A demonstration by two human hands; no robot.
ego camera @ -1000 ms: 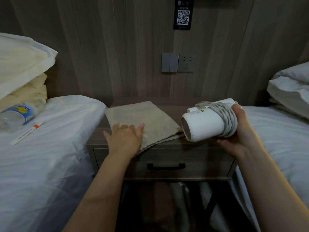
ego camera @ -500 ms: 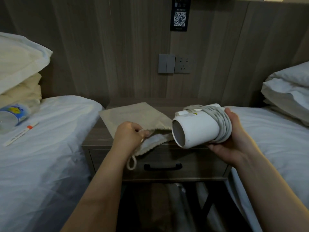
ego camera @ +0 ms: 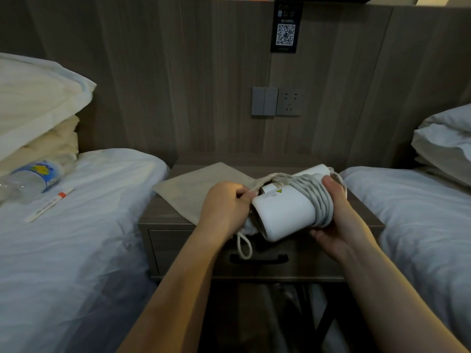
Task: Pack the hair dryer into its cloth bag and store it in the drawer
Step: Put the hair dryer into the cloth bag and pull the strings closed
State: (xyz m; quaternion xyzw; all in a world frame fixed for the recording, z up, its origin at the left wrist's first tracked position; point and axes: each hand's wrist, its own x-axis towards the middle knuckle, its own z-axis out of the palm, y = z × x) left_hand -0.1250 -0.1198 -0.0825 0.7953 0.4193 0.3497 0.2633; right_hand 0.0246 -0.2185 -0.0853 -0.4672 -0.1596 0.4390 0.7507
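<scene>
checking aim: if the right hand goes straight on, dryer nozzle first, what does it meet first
Likely the mouth of the cloth bag, pinched by the left hand at the nozzle of the hair dryer; depth unclear.

Hotel-type twin rm: left bed (ego camera: pixel 76 250) and right bed (ego camera: pixel 420 225), white sheets, flank a nightstand (ego camera: pixel 163 217) w/ one drawer (ego camera: pixel 173 250); wood-panel wall (ego camera: pixel 178 85) behind carries QR-code placard (ego camera: pixel 285 34), switch (ego camera: pixel 263 101), socket (ego camera: pixel 289 101); pillows (ego camera: pixel 33 98) stacked at both bedheads.
</scene>
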